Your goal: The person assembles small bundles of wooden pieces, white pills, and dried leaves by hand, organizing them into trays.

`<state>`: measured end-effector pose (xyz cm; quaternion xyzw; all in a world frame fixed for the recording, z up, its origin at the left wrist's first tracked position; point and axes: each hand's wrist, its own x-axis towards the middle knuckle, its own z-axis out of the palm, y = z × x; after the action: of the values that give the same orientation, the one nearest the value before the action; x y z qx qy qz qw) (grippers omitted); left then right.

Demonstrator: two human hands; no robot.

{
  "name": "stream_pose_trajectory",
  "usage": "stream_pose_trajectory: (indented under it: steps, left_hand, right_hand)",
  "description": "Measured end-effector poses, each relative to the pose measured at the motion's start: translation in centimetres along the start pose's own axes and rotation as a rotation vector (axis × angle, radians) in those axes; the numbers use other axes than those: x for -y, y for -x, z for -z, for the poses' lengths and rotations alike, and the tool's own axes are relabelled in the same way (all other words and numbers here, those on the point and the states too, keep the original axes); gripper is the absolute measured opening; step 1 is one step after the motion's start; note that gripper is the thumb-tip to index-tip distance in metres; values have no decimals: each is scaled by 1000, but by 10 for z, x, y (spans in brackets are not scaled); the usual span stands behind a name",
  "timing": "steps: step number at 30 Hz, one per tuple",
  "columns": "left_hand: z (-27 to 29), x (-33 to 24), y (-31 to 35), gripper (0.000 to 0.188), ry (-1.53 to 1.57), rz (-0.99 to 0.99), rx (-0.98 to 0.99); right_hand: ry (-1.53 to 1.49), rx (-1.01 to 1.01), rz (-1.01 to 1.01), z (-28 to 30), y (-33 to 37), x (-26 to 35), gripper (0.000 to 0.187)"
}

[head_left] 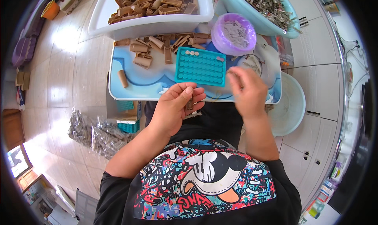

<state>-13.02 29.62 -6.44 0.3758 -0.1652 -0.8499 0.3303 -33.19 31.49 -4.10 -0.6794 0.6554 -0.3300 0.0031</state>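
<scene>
My left hand [173, 106] is closed around a small brown plastic shell [189, 104], held at the table's front edge with the thumb on top. Over the right part of the table, my right hand [251, 92] has thumb and fingers drawn together; motion smears it, and anything between the fingertips is too small to name. Between the hands and a little beyond lies a teal tray [201, 81] with rows of round wells. A few pale discs [192, 53] sit in its far left wells, and pinkish ones [220, 59] at its far right.
Loose brown shells [142, 60] lie along the table's left and back. Behind stands a white tub [153, 26] heaped with them. A purple bowl [220, 39] holds pale pieces, and a light-blue basin [240, 6] thin metal-looking parts. Bagged pieces [98, 134] rest on the floor at left.
</scene>
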Motion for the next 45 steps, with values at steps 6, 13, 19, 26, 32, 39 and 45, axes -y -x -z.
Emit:
stream_pose_trajectory:
  steps: [6,13,19,26,32,39,45]
  left_hand:
    - [-1,7,-5,20,34,7,38]
    - [15,7,-4,24,36,56,208]
    - [2,4,0,24,10,55,118]
    - [8,6,-2,35,79,92,46]
    - [5,6,-1,46,72,82,95]
    - [12,9,-2,49,74,64,167]
    - [4,8,1,38,74,78,131]
  right_hand:
    - [66,115,251,-17,14,36,26]
    - [-385,511,85,4,13,38,46]
    - [-408,616,79,7,15,31,63]
    - [-581,335,44,-21,33,28,69]
    - [-769,367,-65,-35,40,33,65]
    - [-570,303,126,-37,34,30,63]
    - [-550,296,134,-37,34,29,63]
